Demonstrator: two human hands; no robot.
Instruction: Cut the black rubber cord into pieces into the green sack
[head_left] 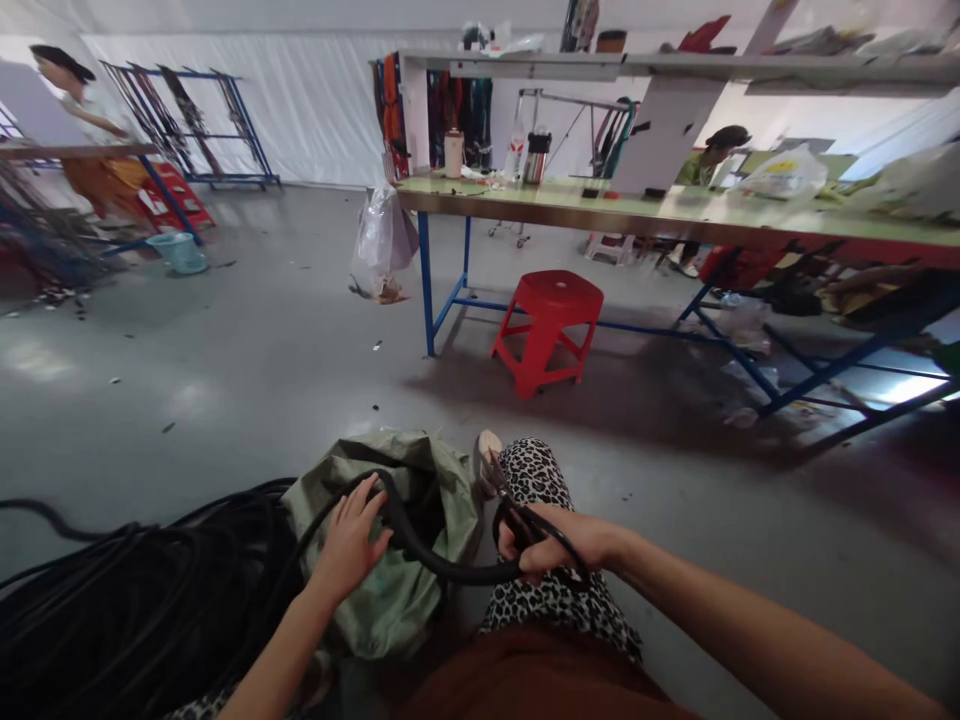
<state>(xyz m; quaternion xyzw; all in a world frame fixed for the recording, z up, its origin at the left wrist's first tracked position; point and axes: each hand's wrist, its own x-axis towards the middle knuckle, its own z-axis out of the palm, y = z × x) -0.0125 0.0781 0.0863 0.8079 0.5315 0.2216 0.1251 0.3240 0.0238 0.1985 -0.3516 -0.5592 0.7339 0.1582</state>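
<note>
My left hand [351,545] reaches over a green woven sack [390,610], its fingers stretched out against a thick black cord [450,570] and its thumb apart. The cord arches from the fingertips across the sack's mouth to my right hand [559,540]. That hand is closed around a pair of scissors [495,480], blades pointing away from me, with the cord's right part at its fingers. A thinner black loop hangs by the right wrist; whether it belongs to the cord I cannot tell. Beside the sack on the left lies a large heap of black cord [150,610].
Ahead stands a long worktable [525,205] with blue legs, a red stool [551,330] before it. A plastic bag [381,240] hangs from its left corner. One person [97,120] is at the far left, another [712,155] behind the table. Scraps dot the grey floor [247,340].
</note>
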